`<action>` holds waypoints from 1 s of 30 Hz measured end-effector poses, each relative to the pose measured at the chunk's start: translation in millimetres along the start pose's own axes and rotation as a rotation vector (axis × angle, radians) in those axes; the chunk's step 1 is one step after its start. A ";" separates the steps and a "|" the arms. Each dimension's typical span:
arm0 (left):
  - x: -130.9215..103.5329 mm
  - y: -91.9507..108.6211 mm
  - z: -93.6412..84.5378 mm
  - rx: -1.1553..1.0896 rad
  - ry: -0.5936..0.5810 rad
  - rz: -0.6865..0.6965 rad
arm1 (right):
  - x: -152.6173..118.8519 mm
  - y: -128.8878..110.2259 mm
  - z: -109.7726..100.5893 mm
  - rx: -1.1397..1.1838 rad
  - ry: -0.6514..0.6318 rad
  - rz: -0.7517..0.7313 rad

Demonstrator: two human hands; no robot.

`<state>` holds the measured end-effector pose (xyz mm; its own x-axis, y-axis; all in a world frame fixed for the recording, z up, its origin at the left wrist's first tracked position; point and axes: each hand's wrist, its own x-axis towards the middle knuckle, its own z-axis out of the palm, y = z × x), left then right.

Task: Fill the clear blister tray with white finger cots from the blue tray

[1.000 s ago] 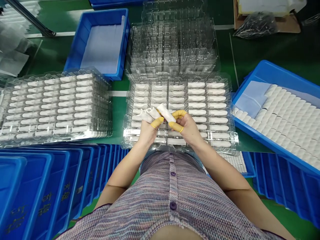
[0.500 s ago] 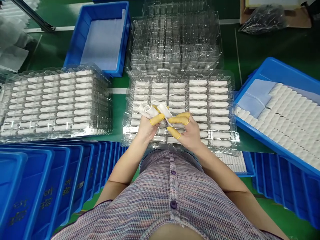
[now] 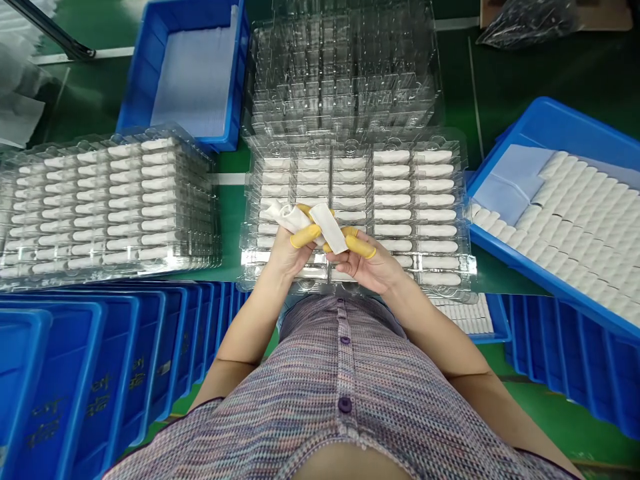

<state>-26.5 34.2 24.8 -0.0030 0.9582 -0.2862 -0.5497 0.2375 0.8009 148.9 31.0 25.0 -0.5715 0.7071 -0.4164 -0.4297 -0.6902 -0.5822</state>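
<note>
My left hand [image 3: 291, 250], with yellow finger covers, is closed on a few white rolled pieces [image 3: 294, 219]. Just to its right, my right hand [image 3: 367, 257] pinches a flattened white piece [image 3: 329, 228] that slants down towards its fingers. Yellow covers show on the right hand's fingers as well. Both hands are above the near part of a clear plastic tray [image 3: 367, 193], which holds rows of white rolls in five columns. Where the two hands meet, some fingertips are hidden behind the white pieces.
Stacked filled trays [image 3: 95, 207] stand at left, stacked clear trays [image 3: 345, 67] behind. A blue bin [image 3: 237, 87] with pale sheets is at back left. At right, a tilted blue bin [image 3: 565, 120] holds white rolls. Blue crates [image 3: 75, 360] line the table's near side.
The white piece at my right hand now lies flatter and more fully in view. My right fingers have shifted to its lower end. The whole view has moved slightly.
</note>
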 end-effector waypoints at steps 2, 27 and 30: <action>2.2 0.3 -2.1 -0.018 0.057 0.036 | -4.3 -6.2 -8.0 -0.142 0.097 -0.163; -4.9 -11.6 -4.1 -0.025 -0.005 -0.033 | -27.3 7.7 -35.2 -1.198 0.152 -0.543; -6.8 -13.8 0.4 0.079 -0.096 -0.003 | -20.8 7.6 -24.9 -0.669 0.068 -0.374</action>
<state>-18.6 24.4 15.9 0.0806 0.9674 -0.2400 -0.4820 0.2486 0.8402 175.0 14.9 11.9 -0.4177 0.8980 -0.1387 -0.0587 -0.1789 -0.9821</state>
